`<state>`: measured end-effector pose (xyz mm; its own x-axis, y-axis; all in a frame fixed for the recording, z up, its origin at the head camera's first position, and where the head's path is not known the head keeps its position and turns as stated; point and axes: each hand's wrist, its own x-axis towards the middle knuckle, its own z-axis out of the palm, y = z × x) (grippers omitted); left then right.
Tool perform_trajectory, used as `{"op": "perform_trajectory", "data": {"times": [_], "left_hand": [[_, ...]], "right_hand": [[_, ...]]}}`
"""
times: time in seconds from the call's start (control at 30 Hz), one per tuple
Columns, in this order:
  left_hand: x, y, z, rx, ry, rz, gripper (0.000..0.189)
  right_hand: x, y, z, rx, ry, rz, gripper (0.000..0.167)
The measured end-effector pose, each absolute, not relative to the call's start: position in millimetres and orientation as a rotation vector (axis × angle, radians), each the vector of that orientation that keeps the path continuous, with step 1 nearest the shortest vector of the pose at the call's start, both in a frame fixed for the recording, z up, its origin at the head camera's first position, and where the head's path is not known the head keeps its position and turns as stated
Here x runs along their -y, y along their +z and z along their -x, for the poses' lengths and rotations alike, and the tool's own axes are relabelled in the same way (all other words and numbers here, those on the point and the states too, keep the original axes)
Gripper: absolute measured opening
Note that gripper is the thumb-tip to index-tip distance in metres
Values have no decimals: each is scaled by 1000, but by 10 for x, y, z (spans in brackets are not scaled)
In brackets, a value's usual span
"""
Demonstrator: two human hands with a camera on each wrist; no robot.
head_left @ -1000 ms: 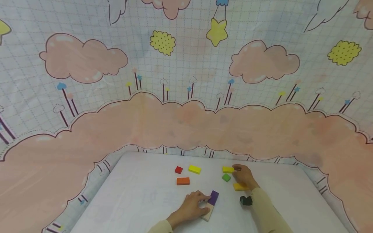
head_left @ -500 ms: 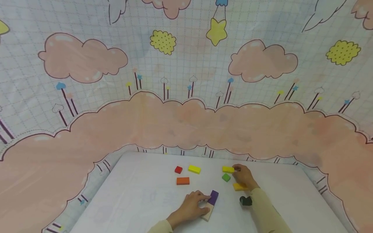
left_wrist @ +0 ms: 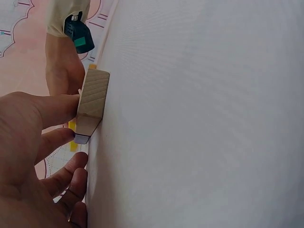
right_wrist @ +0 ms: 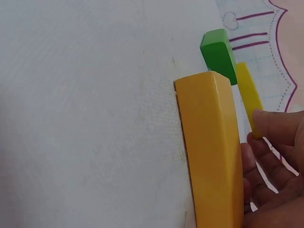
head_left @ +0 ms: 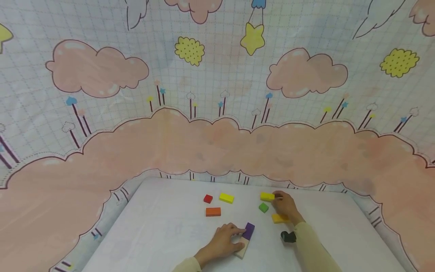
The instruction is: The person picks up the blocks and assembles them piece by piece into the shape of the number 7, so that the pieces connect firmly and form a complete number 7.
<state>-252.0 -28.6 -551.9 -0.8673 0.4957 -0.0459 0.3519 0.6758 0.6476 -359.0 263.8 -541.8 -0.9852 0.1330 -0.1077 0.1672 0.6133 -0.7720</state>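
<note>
In the head view, my left hand [head_left: 222, 241] rests its index fingertip on a purple block [head_left: 249, 231] and its thumb on a plain wooden block [head_left: 242, 248]. These two blocks lie end to end in a slanting line. The left wrist view shows the thumb against the broad face of the wooden block [left_wrist: 93, 95]. Farther off, my right hand [head_left: 284, 205] pinches the right end of a yellow block [head_left: 267, 197], thumb and fingers around it [right_wrist: 249, 97]. Just nearer lies a small green block [head_left: 263, 207]. An orange-yellow block [head_left: 280, 218] lies beneath the right wrist, partly hidden.
A red block [head_left: 208, 198], another yellow block [head_left: 226, 198] and an orange block [head_left: 213, 212] lie on the left half of the white table [head_left: 153, 226]. A dark wrist camera [head_left: 288, 237] sits at the right sleeve. Patterned cloth [head_left: 217, 147] hangs behind the table.
The yellow block in my right hand has shifted slightly away and to the right, with the forearm moving a little too. My left hand stays on the purple and wooden blocks.
</note>
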Motion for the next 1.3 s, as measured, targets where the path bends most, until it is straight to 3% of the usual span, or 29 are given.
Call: {"op": "perform_trajectory", "data": {"times": [0.7,1.3], "left_hand": [[218,-5499,2481,-2687,971,-662,43],[253,-5500,2453,-2677,981,-682,42]], "right_hand": [[-2641,-5263,3467,-2782,-1514,-195,43],[-2619,-5289,3391,-2733,-1696,-344,40]]}}
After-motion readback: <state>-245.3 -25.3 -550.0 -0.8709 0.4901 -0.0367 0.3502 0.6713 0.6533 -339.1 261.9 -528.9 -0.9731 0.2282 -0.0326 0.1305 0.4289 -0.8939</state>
